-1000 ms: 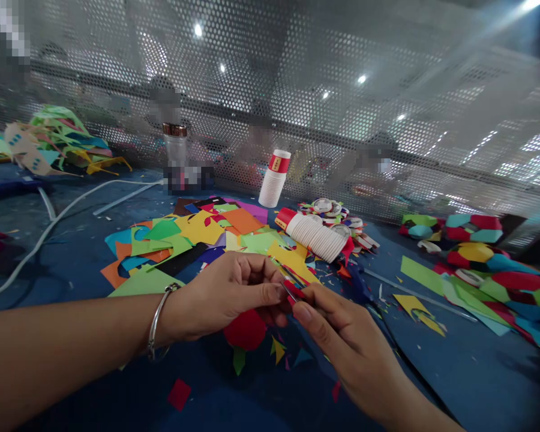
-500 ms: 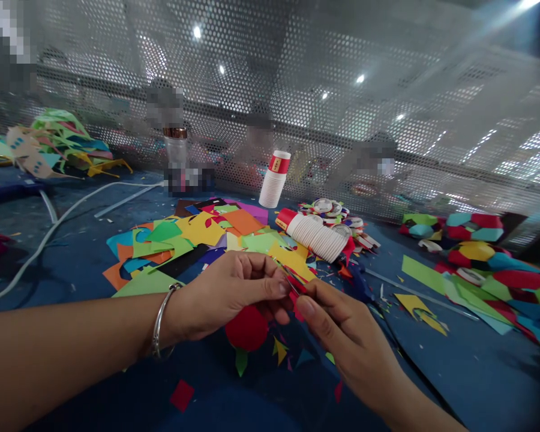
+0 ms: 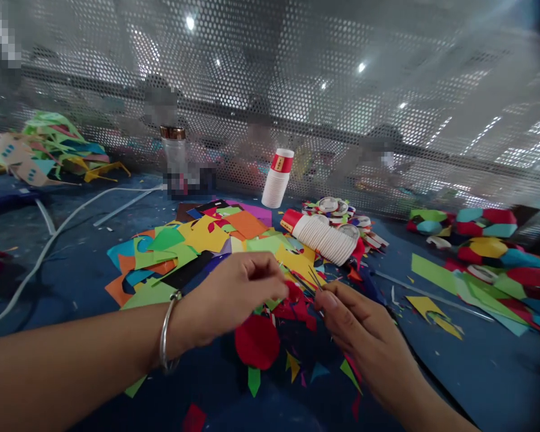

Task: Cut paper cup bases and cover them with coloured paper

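My right hand (image 3: pixel 360 336) is closed around a pair of small scissors (image 3: pixel 314 279), thin blades apart and pointing up and left. Its handles are hidden in the fingers. My left hand (image 3: pixel 229 300), with a silver bangle (image 3: pixel 165 336) on the wrist, has thumb and fingers pinched together just left of the blades. What lies between its fingertips, if anything, is too blurred to make out. Red paper scraps (image 3: pixel 300 309) show between the hands. Below the left hand lies a red round paper shape (image 3: pixel 257 342) with a green leaf-like piece (image 3: pixel 254 381) at its lower edge.
Coloured paper sheets (image 3: pixel 207 234) are heaped beyond my hands. One stack of paper cups (image 3: pixel 276 180) stands upright; another (image 3: pixel 324 239) lies on its side. Paper crafts (image 3: pixel 490 246) are on the right, a white cable (image 3: pixel 49 240) on the left. A perforated metal screen (image 3: pixel 297 90) rises behind.
My hands have moved apart a little; before, they met at a red paper piece. The scissor blades now show spread. The view has shifted slightly.
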`<state>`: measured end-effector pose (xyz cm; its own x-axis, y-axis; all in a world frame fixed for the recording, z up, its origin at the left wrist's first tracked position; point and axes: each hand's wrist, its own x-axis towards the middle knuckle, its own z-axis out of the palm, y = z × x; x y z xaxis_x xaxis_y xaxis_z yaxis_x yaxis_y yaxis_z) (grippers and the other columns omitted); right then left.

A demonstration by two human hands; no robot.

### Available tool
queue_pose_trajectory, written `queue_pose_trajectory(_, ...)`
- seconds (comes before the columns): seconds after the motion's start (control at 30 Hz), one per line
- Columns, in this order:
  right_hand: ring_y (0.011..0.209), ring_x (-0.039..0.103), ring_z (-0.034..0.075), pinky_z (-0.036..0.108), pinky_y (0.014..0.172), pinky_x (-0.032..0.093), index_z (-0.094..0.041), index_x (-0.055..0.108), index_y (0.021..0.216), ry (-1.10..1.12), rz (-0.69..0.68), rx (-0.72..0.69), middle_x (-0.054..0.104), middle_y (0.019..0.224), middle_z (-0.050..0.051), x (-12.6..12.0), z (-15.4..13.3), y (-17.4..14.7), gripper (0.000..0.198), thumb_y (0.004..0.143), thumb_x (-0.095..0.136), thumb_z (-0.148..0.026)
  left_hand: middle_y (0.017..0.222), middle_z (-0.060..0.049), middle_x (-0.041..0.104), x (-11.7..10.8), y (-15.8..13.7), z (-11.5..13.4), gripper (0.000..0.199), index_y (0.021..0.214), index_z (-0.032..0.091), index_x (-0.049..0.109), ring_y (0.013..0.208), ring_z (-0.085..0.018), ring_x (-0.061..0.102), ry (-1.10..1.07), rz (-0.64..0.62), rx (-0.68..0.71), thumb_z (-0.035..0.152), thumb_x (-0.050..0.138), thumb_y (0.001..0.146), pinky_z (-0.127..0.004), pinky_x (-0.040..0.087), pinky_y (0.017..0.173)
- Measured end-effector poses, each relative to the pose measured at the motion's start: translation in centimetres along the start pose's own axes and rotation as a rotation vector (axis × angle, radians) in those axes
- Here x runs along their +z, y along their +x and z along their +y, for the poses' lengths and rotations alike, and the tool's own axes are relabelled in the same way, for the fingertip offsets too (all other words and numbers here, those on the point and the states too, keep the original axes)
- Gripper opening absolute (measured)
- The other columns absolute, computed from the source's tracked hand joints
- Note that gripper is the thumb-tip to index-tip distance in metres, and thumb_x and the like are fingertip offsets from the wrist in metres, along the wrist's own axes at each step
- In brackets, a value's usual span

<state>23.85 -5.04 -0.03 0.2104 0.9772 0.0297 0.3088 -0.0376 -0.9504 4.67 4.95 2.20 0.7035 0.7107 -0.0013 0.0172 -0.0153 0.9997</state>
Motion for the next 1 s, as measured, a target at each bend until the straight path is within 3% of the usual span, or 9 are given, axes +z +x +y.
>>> queue_pose_trajectory(0.17,0.051,0.023,0.008,0.023,0.043,0.018,-0.020,0.054,0.081,0.026,0.010,0.042,0.029,0.061,-0.008,-0.2,0.3,0.3,0.039,0.094,0.058,-0.057,0.078,0.000,0.062,1.3,-1.0,0.3,0.009,0.073,0.020,0.070,0.082,-0.018,0.054,0.567,-0.218,0.098,0.026,0.067,0.079,-0.037,0.039,0.081)
queue_pose_trajectory(0.33,0.053,0.026,0.009,0.023,0.043,0.022,-0.020,0.055,0.081,-0.065,-0.032,0.051,0.031,0.063,-0.006,-0.7,0.6,0.5,0.038,0.095,0.056,-0.055,0.084,-0.005,0.060,1.5,-0.3,-0.8,0.008,0.076,0.024,0.076,0.095,-0.029,0.049,0.816,-0.254,0.166,0.030,0.070,0.077,-0.052,0.034,0.092)
queue_pose_trajectory(0.47,0.053,0.026,0.010,0.024,0.044,0.022,-0.021,0.054,0.082,-0.094,-0.021,0.087,0.031,0.064,-0.006,-0.9,0.6,0.5,0.036,0.096,0.056,-0.054,0.090,-0.008,0.060,0.8,0.3,-1.0,0.019,0.075,0.020,0.072,0.097,-0.032,0.047,0.974,-0.228,0.209,0.035,0.064,0.085,-0.056,0.033,0.091)
queue_pose_trajectory(0.57,0.053,0.027,0.010,0.025,0.045,0.021,-0.021,0.055,0.083,-0.143,-0.028,0.063,0.031,0.063,-0.007,-0.9,0.2,0.6,0.037,0.096,0.054,-0.056,0.094,-0.008,0.060,-0.2,0.4,-0.6,0.023,0.083,0.021,0.071,0.097,-0.030,0.047,1.025,-0.186,0.255,0.038,0.058,0.091,-0.051,0.035,0.088)
queue_pose_trajectory(0.7,0.055,0.032,0.011,0.026,0.050,0.025,-0.022,0.056,0.084,-0.303,-0.040,0.005,0.037,0.062,-0.006,-1.2,-0.4,0.8,0.037,0.097,0.052,-0.057,0.097,-0.007,0.059,-1.7,-0.1,0.0,0.023,0.096,0.022,0.069,0.099,-0.029,0.049,1.019,-0.216,0.192,0.042,0.058,0.093,-0.047,0.036,0.090)
queue_pose_trajectory(0.9,0.057,0.044,0.013,0.029,0.054,0.031,-0.022,0.058,0.088,-0.554,-0.131,-0.040,0.054,0.066,-0.004,-1.4,-0.7,0.5,0.036,0.098,0.050,-0.056,0.120,-0.008,0.056,-3.0,-1.8,0.7,0.061,0.121,0.024,0.059,0.115,-0.033,0.048,0.990,-0.307,0.147,0.069,0.064,0.080,-0.048,0.037,0.100)
queue_pose_trajectory(1.0,0.056,0.049,0.015,0.030,0.054,0.032,-0.022,0.057,0.087,-0.640,-0.138,-0.053,0.057,0.064,-0.002,-1.7,-0.7,0.5,0.037,0.097,0.048,-0.057,0.124,-0.008,0.055,-2.7,-2.5,0.6,0.067,0.126,0.025,0.057,0.116,-0.033,0.049,0.999,-0.331,0.112,0.065,0.072,0.075,-0.049,0.037,0.102)
